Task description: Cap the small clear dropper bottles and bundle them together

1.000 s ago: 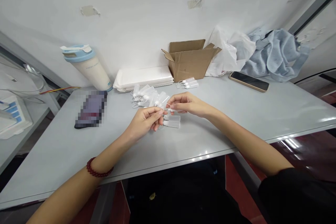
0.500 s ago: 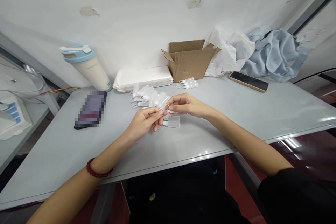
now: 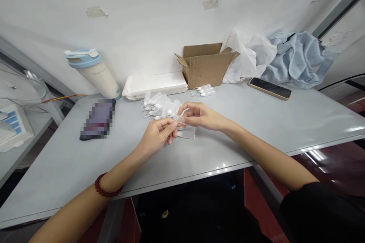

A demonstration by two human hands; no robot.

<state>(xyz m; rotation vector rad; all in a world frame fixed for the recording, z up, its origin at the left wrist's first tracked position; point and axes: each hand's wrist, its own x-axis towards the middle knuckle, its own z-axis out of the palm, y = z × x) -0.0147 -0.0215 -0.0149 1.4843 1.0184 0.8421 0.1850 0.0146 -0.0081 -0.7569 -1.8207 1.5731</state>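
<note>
My left hand is closed in a pinch above the table, with a thin whitish cord at its fingertips. Opposite it, my right hand pinches the same cord, thumb and forefinger almost touching the left fingertips. What the cord ends in is hidden by the fingers. A small translucent tab with a white end lies on the table just below the hands. Behind them is a loose pile of similar tabs with thin white loops; my right fingers cover part of it.
Several more tabs lie before an open cardboard box. To its left are stacked white sleeves, a tumbler and a blurred dark object. A phone, plastic bag and blue cloth are at right.
My right fingertips have come slightly left, closer to the left ones, and the white piece seen between the hands is now mostly covered. My left hand has barely moved.
</note>
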